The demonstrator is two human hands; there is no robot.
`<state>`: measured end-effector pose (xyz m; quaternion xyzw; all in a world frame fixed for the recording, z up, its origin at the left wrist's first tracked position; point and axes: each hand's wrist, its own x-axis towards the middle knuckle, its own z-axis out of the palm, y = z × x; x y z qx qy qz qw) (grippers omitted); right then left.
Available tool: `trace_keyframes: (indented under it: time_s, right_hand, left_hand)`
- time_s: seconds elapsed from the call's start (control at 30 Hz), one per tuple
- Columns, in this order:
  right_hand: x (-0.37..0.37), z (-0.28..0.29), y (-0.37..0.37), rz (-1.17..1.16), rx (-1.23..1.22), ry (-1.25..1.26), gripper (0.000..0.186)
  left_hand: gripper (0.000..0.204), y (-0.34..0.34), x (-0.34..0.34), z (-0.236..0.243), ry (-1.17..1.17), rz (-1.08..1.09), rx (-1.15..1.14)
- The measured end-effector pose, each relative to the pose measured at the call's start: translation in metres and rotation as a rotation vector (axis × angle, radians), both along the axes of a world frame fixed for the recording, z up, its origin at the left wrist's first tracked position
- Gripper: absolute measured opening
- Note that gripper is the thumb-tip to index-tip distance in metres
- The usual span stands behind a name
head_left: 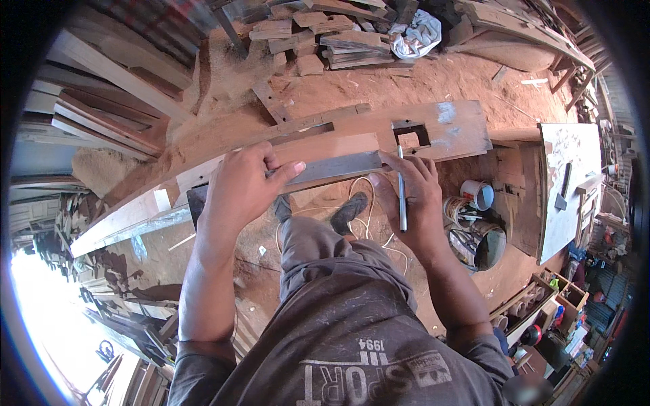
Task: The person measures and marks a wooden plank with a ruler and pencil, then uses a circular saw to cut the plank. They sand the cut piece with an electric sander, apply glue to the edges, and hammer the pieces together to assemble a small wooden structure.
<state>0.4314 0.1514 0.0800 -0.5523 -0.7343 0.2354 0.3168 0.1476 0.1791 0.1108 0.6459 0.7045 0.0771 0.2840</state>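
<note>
A flat metal straightedge point(342, 164) lies along a pale wooden piece point(332, 149) at the near side of the bench plank. My left hand point(238, 183) is closed over its left part, thumb stretched along the metal. Beside that hand's outer edge a dark flat piece point(195, 203) shows; whether it joins the straightedge is hidden. At the straightedge's right end, the fingertips of my right hand point(418, 193) touch or nearly touch it. A slim silver pen point(402, 196) sits between this hand's bent fingers, one end up by the plank, the other toward me.
The bench plank point(460, 128) has a rectangular hole near its right end. To the right stand buckets point(478, 195) and a white-topped table point(569, 155). Offcuts point(352, 44) are heaped at the back, long boards point(115, 128) lean at left, and a pale cord loops near my feet.
</note>
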Motion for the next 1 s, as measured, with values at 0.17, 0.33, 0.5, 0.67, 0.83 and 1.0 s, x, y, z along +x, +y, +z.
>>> trace_keyframes:
  time_s: [0.17, 0.33, 0.5, 0.67, 0.83, 1.0]
  right_hand:
    - [0.006, 0.015, 0.009, 0.106, -0.058, -0.043, 0.036]
    - [0.01, 0.019, 0.012, 0.155, -0.044, -0.114, 0.036]
    - [0.015, 0.023, 0.035, 0.067, -0.125, 0.201, 0.031]
    - [-0.007, 0.01, 0.064, 0.133, -0.531, 0.64, 0.032]
    - [-0.017, 0.021, 0.07, 0.301, -0.459, 0.323, 0.015]
    - [-0.027, 0.031, 0.071, 0.239, -0.422, 0.149, 0.013]
  left_hand:
    - [0.06, 0.001, -0.003, -0.002, 0.023, -0.024, 0.005]
    - [0.061, 0.009, -0.004, 0.002, 0.039, -0.039, -0.062]
    - [0.058, 0.006, -0.004, 0.0, 0.024, -0.01, -0.074]
    - [0.054, 0.007, -0.003, 0.0, 0.031, -0.018, -0.066]
    - [0.053, 0.009, -0.001, 0.005, 0.04, -0.02, -0.112]
    - [0.054, 0.007, -0.001, 0.001, 0.0, 0.003, -0.081]
